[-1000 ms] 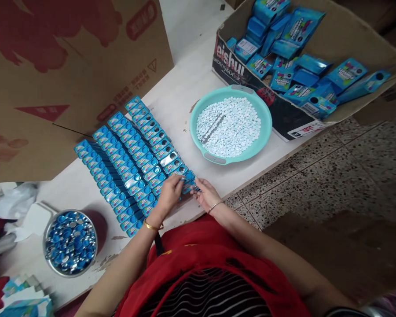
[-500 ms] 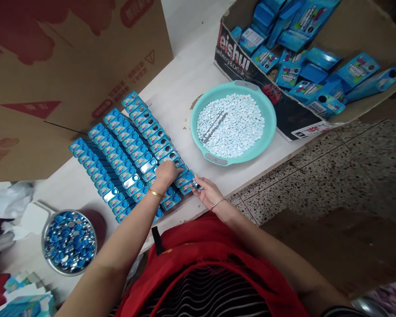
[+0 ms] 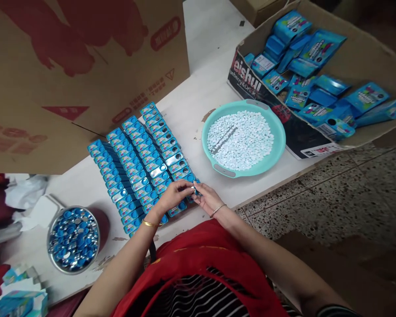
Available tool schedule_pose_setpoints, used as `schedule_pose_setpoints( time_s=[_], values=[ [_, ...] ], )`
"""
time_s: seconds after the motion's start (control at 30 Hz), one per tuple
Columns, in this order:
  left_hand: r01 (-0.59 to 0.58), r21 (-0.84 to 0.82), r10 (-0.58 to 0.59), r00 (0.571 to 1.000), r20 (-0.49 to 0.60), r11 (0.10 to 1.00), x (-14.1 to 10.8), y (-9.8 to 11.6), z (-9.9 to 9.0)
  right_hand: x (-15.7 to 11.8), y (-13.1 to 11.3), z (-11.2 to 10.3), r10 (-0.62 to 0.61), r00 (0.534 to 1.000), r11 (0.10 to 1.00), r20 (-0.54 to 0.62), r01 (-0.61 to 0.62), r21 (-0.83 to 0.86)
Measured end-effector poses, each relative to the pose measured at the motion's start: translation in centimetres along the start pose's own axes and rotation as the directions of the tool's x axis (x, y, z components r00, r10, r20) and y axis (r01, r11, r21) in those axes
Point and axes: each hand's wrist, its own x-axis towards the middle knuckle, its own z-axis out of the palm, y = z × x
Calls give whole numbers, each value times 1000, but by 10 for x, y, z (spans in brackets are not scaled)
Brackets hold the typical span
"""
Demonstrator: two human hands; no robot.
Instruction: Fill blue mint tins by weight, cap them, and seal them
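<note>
Rows of small blue tins (image 3: pixel 137 165) stand upright on the white table, several in the right row with dark round openings. My left hand (image 3: pixel 178 192) is over the front right end of the rows, its fingertips pinched at a small lid that my right hand holds. My right hand (image 3: pixel 207 197) has its fingers closed on small blue and silver lids (image 3: pixel 196 190), just beside the last tins. To the right of the rows lies a teal basin (image 3: pixel 273 149) of small pale tablets, with a metal strip on them.
At the lower left stands a metal pot (image 3: pixel 51 259) full of blue and silver lids. A large cardboard box (image 3: pixel 119 66) is behind the tins. An open carton (image 3: pixel 247 81) at the upper right holds blue packets. The table's front edge runs near my body.
My left hand has moved from the right row of tins to my right hand, and their fingertips now meet. The whole view has shifted, with tins and basin lower and further right.
</note>
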Motion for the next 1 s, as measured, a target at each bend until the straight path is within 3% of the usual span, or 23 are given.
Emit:
schedule_pose_setpoints(
  time_s=[0.1, 0.2, 0.3, 0.47, 0.6, 0.77, 0.8, 0.9, 1.0],
  values=[
    [135, 182, -120, 989, -90, 974, 9, 2, -5, 6, -5, 4, 9, 999, 999, 31, -8, -41],
    [296, 399, -197, 943, -270, 868, 25, 4, -9, 14, -8, 6, -37, 999, 995, 32, 39, -89],
    [401, 474, -247, 902, -354, 784, 46, 2, -15, 19, -11, 6, -101, 995, 990, -9, 99, -104],
    [515, 598, -403, 856, -324, 614, 80, -7, -27, 25, -13, -1, -95, 988, 992, -118, 83, -98],
    [529, 661, -476, 833, -282, 533, 91, -1, -38, 28, -16, 4, -73, 983, 992, -166, 55, -110],
    [430, 715, -384, 892, -240, 552, 80, 16, -44, 34, -26, 27, -125, 969, 976, -212, 83, -200],
    [389, 707, -325, 917, -233, 591, 77, 13, -43, 40, -27, 28, -124, 971, 974, -206, 79, -214],
    [113, 484, -48, 988, -144, 868, 67, 0, -31, 62, -21, 21, -114, 981, 972, -157, 77, -221],
    [-17, 366, 99, 974, -206, 931, 56, -9, -19, 82, -9, 12, -279, 942, 909, -185, 198, -366]
  ],
)
